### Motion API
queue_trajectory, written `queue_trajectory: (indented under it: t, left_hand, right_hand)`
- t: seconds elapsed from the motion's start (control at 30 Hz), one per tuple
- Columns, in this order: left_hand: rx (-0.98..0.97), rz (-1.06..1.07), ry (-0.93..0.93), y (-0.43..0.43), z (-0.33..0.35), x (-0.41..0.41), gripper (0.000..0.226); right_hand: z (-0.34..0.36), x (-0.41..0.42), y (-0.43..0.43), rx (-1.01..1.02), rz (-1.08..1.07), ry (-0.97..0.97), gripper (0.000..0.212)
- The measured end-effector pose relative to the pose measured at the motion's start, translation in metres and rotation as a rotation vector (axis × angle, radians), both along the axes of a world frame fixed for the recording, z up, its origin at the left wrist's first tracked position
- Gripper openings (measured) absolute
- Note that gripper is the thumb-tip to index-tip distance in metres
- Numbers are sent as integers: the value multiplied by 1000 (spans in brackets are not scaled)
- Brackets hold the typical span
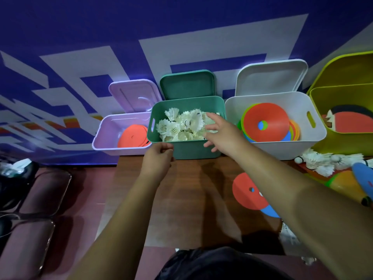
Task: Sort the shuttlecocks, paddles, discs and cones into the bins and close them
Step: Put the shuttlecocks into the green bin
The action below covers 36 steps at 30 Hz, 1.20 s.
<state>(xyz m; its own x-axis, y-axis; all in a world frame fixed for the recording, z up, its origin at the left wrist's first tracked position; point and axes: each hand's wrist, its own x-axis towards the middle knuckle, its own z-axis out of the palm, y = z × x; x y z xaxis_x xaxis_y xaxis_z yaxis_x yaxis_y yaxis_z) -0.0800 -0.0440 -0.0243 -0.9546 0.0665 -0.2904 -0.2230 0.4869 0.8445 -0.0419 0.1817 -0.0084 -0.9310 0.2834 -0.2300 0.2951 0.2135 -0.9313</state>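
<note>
A green bin [193,151] at the table's far edge holds a heap of white shuttlecocks [181,126]. My right hand [221,132] hovers over its right side with fingers spread, holding nothing. My left hand [158,160] sits at the bin's front left corner, fingers loosely curled, empty. A pink bin [105,136] on the left holds orange cones [133,136]. A white bin [286,149] on the right holds stacked discs [266,121]. A yellow bin [343,98] at far right holds a paddle [355,122]. Loose shuttlecocks [323,163] lie on the right of the table.
All bin lids stand open against the blue wall, among them the green lid [187,83] and the white lid [271,77]. An orange disc [247,191] over a blue one lies on the wooden table [191,184]. A blue paddle handle [363,176] pokes in at right. Chairs [36,190] stand left.
</note>
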Motion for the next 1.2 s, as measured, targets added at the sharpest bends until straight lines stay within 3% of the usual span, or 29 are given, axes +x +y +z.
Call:
queue_trajectory:
  t: [0.27,0.7,0.87,0.97,1.2]
  left_hand:
    - [-5,-88,-33,8,-11,11,15]
    - [-77,-657,-161,139,-65,76,14]
    - [-132,-799,-240,188,-84,110,11]
    - [-240,-810,-130,212,-105,120,35]
    - [-366,-881,33,257,-123,129,56]
  right_hand:
    - [-26,32,-6,8,-94,-53,22]
    - [-73,182,104,-24,-631,-202,24]
    - [-94,237,126,-24,-709,-289,24]
    - [-106,263,132,-23,-728,-306,19]
    - [-134,292,134,5,-748,-305,23]
